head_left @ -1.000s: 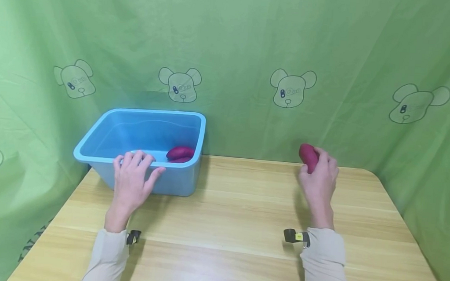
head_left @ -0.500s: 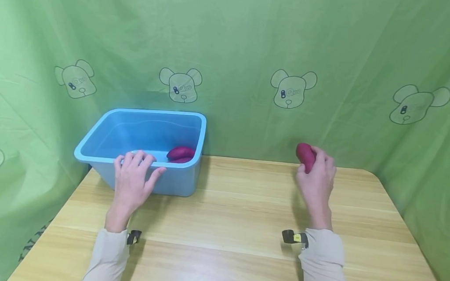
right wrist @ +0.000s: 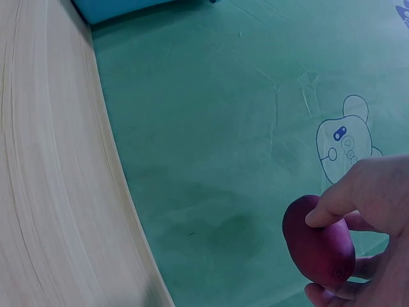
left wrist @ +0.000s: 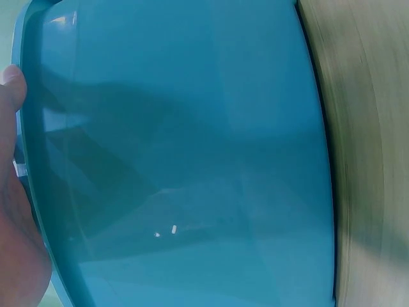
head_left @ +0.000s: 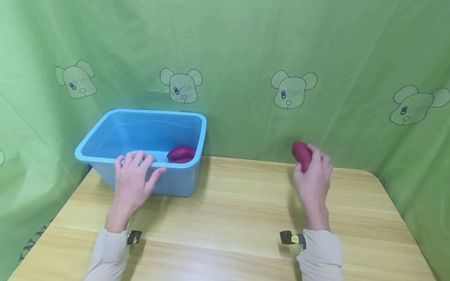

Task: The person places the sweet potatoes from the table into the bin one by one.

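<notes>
My right hand (head_left: 313,176) holds a smooth purplish-red sweet potato (head_left: 301,155) above the table's back right part. The right wrist view shows my thumb across one side of the sweet potato (right wrist: 313,246) and fingers behind it. At the left, my left hand (head_left: 132,179) grips the front rim of a blue plastic bin (head_left: 197,156), fingertips over the inside of the rim. The left wrist view is filled mostly by the bin's outer wall (left wrist: 192,160). Inside the bin's right end lie purplish-red sweet potatoes (head_left: 180,153), partly hidden by the front rim.
A wood-grain table (head_left: 234,220) lies beneath both hands. A green curtain (head_left: 240,49) printed with bear heads hangs behind it and along both sides. The bin stands near the table's back left corner.
My right hand has drifted a little to the left with the sweet potato still in its grip. The left hand and the bin have stayed in place.
</notes>
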Demonstrator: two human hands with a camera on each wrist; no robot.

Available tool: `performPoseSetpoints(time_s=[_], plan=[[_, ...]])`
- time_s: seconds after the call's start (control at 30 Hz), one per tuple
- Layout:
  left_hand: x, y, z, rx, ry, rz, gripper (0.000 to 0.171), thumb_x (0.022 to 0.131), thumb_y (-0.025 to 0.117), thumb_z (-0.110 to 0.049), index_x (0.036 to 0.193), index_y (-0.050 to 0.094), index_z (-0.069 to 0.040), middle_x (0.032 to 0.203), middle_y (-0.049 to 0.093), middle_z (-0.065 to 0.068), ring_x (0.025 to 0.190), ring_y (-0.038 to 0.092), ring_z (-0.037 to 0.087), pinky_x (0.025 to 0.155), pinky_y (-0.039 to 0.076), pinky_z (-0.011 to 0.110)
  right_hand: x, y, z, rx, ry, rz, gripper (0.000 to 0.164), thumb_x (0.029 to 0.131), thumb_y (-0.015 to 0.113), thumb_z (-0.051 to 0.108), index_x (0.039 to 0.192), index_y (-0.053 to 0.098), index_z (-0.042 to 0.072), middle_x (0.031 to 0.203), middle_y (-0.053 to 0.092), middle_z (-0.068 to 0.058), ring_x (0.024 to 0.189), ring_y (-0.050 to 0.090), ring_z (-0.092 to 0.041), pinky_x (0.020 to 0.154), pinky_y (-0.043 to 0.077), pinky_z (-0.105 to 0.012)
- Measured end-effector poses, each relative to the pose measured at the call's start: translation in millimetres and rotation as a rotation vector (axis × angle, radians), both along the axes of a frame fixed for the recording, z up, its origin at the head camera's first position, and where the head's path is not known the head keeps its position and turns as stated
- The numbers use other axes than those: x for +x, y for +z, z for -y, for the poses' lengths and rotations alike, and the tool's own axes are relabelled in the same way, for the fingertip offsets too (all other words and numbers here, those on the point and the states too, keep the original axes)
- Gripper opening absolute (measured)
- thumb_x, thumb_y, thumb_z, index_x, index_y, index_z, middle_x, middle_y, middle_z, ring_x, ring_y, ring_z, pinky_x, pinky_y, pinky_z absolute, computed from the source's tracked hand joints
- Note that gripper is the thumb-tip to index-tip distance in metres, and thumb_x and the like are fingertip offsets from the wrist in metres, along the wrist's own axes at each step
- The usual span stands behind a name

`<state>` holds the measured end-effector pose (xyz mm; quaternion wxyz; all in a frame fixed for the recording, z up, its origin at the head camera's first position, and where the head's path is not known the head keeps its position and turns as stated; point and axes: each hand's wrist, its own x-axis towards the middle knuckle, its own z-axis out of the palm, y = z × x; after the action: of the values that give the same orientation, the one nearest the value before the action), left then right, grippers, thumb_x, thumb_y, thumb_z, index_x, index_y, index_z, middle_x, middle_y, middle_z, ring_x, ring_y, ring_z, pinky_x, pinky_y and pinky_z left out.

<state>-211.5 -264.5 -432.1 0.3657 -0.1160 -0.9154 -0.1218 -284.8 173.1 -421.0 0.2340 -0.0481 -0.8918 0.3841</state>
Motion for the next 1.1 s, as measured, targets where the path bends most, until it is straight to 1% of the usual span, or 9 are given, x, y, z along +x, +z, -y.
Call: performPoseSetpoints(time_s=[0.23,0.43,0.77,1.1], plan=[[-0.1,0.0,0,0.001,0.001,0.002,0.039,0.09,0.054,-0.053,0.094,0.059,-0.015,0.097,0.054,0.005,0.097,0.045,0.03,0.092,0.023,0.054,2.3,3.5,5,0.006,0.009,-0.02,0.064,0.083,0.06,0.005,0.143,0.039,0.019,0.138,0.039,-0.021,0.118,0.039,-0.04,0.086,0.038,-0.063],[0.2,-0.1,0,0.0,0.007,0.013,0.039,0.09,0.054,-0.054,0.094,0.059,-0.015,0.098,0.054,0.005,0.098,0.044,0.03,0.092,0.023,0.054,2.4,3.9,7,0.021,0.001,-0.042,0.063,0.083,0.06,0.005,0.141,0.041,0.019,0.135,0.041,-0.021,0.115,0.041,-0.039,0.083,0.039,-0.063],[0.8,0.7,0,-0.002,0.011,0.012,0.039,0.09,0.053,-0.054,0.094,0.058,-0.015,0.099,0.055,0.005,0.099,0.045,0.031,0.092,0.023,0.054,3.9,9.1,12,0.025,0.011,-0.056,0.063,0.083,0.06,0.006,0.142,0.041,0.019,0.134,0.042,-0.02,0.115,0.041,-0.039,0.085,0.038,-0.062],[1.2,1.8,-1,0.004,0.007,0.003,0.039,0.09,0.054,-0.054,0.094,0.058,-0.015,0.098,0.054,0.005,0.098,0.045,0.031,0.092,0.023,0.055,8.1,14.6,16,0.033,0.026,-0.088,0.062,0.083,0.062,0.006,0.14,0.043,0.019,0.134,0.042,-0.019,0.114,0.042,-0.037,0.086,0.038,-0.06]])
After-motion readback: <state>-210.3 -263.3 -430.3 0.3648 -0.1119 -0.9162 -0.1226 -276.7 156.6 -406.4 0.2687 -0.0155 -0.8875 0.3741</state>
